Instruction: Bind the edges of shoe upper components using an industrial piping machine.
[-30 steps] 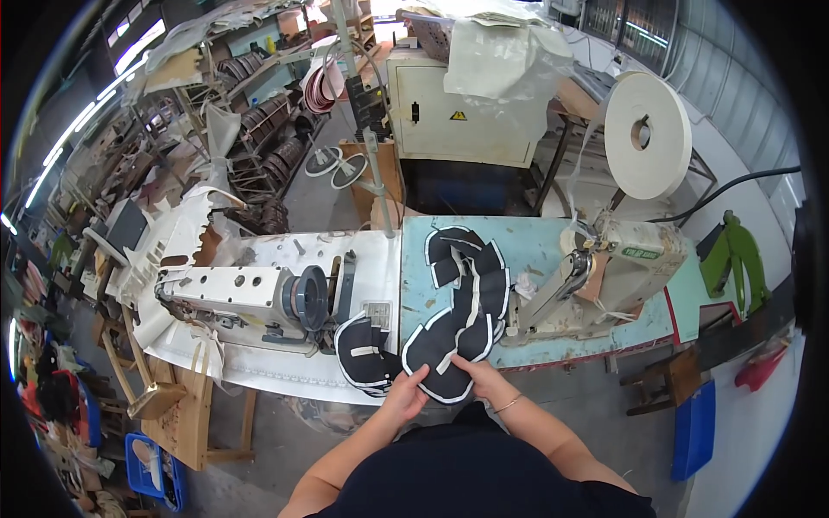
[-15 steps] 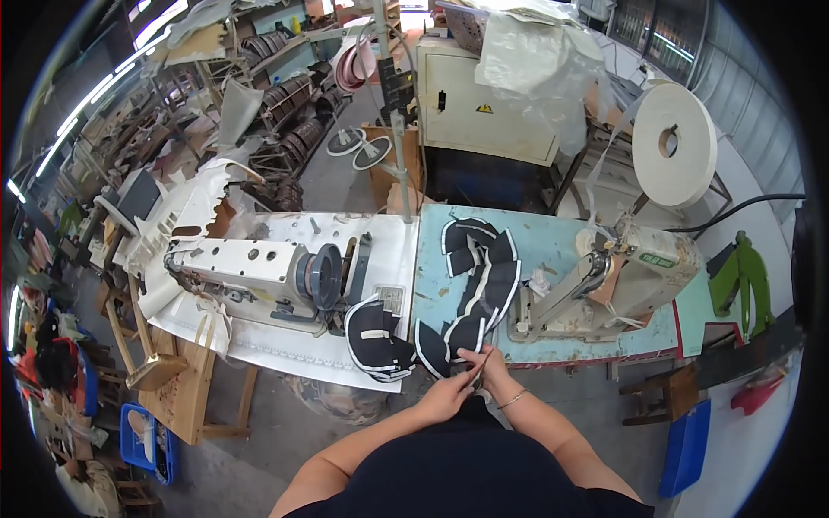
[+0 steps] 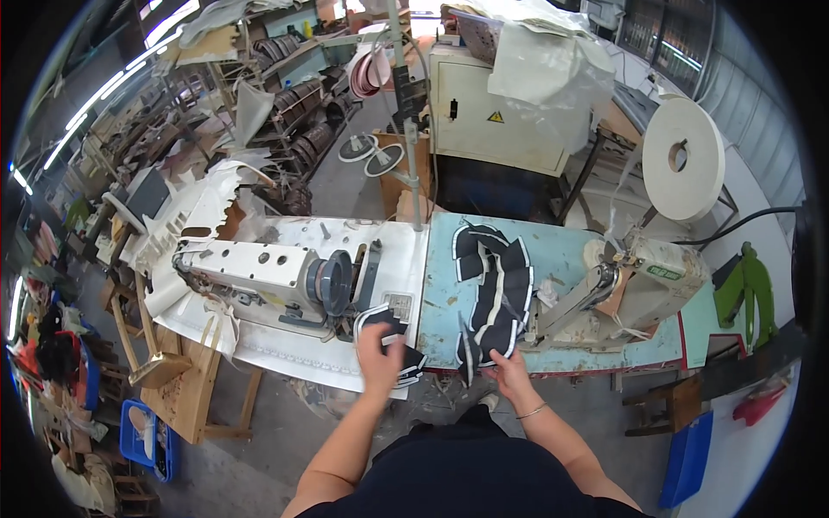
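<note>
I see black pieces with white edging in two lots along the near edge of the bench. The small stack [image 3: 390,335] lies on the white table [image 3: 285,350] just right of the sewing machine [image 3: 272,276], at the seam where white meets blue. My left hand [image 3: 380,363] lies flat on top of this stack, fingers spread and pressing down, not clenched; whether it pinches a piece I cannot tell. The long row [image 3: 494,289] of overlapped pieces runs from the far side of the blue table [image 3: 561,259] down to its near edge. My right hand [image 3: 511,373] is at the near end of that row, fingertips touching the lowest pieces, one of which droops over the edge; the grip itself is hidden, so I cannot tell whether it is closed on a piece. A thin bracelet [image 3: 531,413] sits on that wrist.

Right of the row stands a second, beige machine [image 3: 635,285], close beside the pieces. Behind it a big white tape roll [image 3: 682,157] stands on edge. A black cable [image 3: 743,226] runs off to the right. Farther back is a cream cabinet [image 3: 496,116] draped in plastic sheet [image 3: 540,65]. A green clamp-like shape [image 3: 749,289] hangs at the bench's right end. On the floor to my left sits a blue crate [image 3: 145,436].
</note>
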Demonstrator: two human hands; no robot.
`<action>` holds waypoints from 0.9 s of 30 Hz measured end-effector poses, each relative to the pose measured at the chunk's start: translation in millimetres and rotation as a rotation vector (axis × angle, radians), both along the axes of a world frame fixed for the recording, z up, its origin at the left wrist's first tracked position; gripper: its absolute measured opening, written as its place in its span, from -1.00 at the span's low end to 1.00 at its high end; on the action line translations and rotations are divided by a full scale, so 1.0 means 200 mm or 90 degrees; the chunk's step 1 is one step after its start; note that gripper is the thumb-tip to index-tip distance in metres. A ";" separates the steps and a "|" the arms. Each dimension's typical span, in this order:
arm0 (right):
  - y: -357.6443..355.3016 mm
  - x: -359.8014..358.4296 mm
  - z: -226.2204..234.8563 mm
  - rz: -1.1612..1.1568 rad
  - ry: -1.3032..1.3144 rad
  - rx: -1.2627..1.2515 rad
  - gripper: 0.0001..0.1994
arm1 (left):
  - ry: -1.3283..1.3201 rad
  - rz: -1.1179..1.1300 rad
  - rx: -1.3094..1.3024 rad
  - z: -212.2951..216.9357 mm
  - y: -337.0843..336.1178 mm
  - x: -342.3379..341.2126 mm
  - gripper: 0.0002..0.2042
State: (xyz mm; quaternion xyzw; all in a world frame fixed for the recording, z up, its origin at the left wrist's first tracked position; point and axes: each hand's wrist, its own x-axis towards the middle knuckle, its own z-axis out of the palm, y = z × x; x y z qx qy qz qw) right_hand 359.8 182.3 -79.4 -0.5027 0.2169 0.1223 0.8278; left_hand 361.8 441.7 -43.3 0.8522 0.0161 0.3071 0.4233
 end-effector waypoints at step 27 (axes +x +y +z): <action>0.06 0.11 -0.09 -0.071 0.052 0.199 -0.69 | 0.453 -0.307 -0.232 0.23 -0.33 -0.12 -0.79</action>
